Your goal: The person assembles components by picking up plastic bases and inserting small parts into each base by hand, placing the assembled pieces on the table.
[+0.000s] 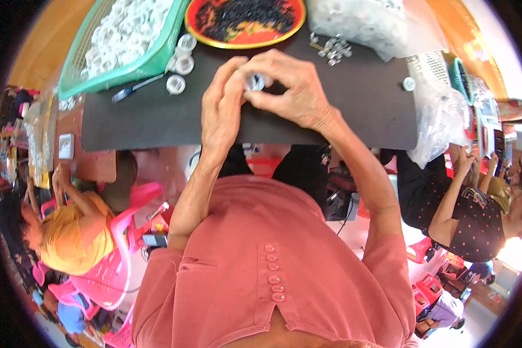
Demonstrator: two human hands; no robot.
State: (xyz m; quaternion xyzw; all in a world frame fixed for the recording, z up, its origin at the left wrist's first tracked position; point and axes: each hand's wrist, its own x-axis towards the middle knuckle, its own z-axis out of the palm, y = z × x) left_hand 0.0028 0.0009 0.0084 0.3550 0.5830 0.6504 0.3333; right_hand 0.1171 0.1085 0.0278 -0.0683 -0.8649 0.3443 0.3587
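Over the dark tabletop (156,119) both my hands meet around a small round white plastic part (254,82). My right hand (293,87) pinches it between curled thumb and fingers. The fingers of my left hand (222,98) press against its left side. What the fingertips cover is hidden. To the left of my hands lie several similar white round parts (176,84). A blue-handled screwdriver-like tool (134,90) rests by the basket. Beyond my hands, a small pile of clear and metallic pieces (334,50) sits on the table.
A green basket (69,69) full of white parts stands back left. Beside it is a red-and-yellow bowl (300,29) of small black pieces. A plastic bag (359,26) lies back right, another bag (438,124) at the right edge. People sit left (78,238) and right (470,226).
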